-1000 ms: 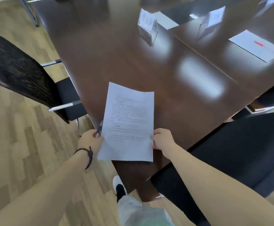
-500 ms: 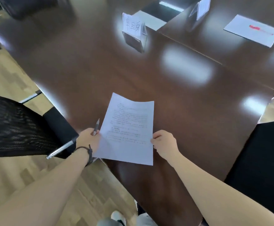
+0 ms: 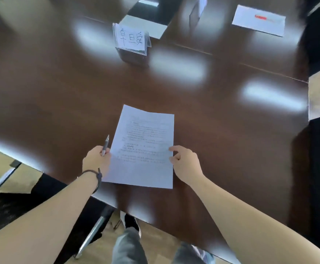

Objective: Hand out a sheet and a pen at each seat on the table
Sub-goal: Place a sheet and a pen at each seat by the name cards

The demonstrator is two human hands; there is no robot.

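While pinched at its left edge by the left hand (image 3: 96, 161), printed sheet (image 3: 144, 147) lying on or just above the dark table (image 3: 60, 96), near the table's front edge; contact with the tabletop cannot be told. Same left hand curled round a pen (image 3: 105, 145), tip pointing away over the table, barrel just beside the sheet's left edge. Dark cord bracelet (image 3: 95, 175) on the left wrist. Right hand (image 3: 185, 162) at the sheet's right edge, index finger extended and touching the paper, remaining fingers loosely bent, gripping nothing. Beyond the sheet, toward the table's middle: clear name card stand (image 3: 131, 40) with handwritten characters, upright. Farther right of the stand, well apart from the near sheet: second sheet (image 3: 258, 20) with a red pen (image 3: 261, 17) lying on it. Below the table's front edge: black chair (image 3: 41, 189) at left, a shoe (image 3: 130, 220) on wooden floor.
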